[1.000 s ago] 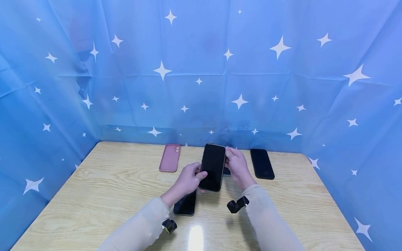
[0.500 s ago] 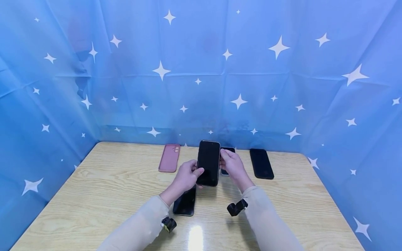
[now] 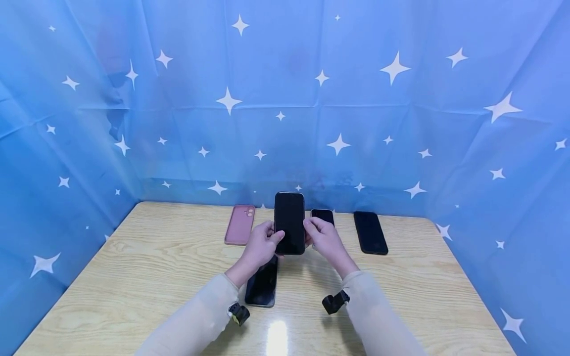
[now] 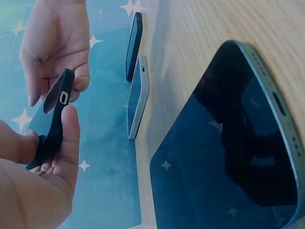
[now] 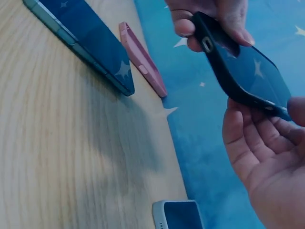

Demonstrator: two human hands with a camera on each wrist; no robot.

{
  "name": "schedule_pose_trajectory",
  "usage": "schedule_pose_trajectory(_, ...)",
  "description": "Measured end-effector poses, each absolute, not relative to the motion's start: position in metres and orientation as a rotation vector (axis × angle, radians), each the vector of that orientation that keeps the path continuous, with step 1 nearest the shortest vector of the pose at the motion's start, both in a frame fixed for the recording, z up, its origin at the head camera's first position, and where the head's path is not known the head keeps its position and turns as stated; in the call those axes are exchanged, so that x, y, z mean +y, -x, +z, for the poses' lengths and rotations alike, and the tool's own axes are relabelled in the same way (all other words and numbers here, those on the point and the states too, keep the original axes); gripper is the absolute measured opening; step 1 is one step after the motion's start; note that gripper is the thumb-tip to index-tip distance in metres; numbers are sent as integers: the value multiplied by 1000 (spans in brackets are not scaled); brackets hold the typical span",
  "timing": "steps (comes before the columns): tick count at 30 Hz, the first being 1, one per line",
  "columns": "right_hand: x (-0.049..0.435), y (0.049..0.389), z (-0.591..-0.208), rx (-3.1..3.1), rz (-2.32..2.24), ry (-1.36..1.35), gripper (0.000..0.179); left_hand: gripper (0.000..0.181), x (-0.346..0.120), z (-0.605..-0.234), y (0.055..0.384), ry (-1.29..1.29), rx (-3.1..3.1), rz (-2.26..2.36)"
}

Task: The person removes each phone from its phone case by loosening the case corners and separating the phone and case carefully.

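Observation:
Between both hands is a smartphone [image 3: 289,222] in a black case, dark screen toward the head camera, lifted above the table. My left hand [image 3: 260,245] grips its left edge low down, thumb over the screen. My right hand [image 3: 323,241] pinches the right edge between thumb and fingers. In the left wrist view, the case's lower end with its port cutout [image 4: 63,98] faces the camera. The right wrist view has my right fingers [image 5: 264,138] curled under the case's long side. Another dark-screened phone [image 3: 262,287] lies on the table, partly behind my left forearm.
A pink phone case [image 3: 240,225] lies at the back of the wooden table [image 3: 169,257]. A light-rimmed phone [image 3: 322,215] is partly hidden behind my right hand, and a black phone [image 3: 371,233] lies farther right. Blue star-patterned curtain [image 3: 285,74] surrounds the table's back and sides.
Both hands have shifted left and slightly farther away with the held phone, which has straightened from a slight tilt. More of the light-rimmed phone shows. The phones on the table have not moved.

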State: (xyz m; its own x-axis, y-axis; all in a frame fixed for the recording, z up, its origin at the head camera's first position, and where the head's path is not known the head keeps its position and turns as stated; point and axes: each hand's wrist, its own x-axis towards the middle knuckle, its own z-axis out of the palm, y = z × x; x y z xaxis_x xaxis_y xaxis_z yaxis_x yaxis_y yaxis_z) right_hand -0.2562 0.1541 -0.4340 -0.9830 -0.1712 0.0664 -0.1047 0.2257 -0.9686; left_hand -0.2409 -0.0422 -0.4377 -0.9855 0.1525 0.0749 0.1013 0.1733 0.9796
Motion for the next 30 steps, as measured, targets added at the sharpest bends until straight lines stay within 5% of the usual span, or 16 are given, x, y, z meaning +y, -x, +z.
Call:
schedule_pose_trajectory(15,150,239,-443,2559,-1752,452,24,12,-44,-437,248,-191,2361,2095)
schedule_pose_trajectory(30,128,226,-450,2652,-1989,210,21,12,-41,-435,246,-203,2389,2115)
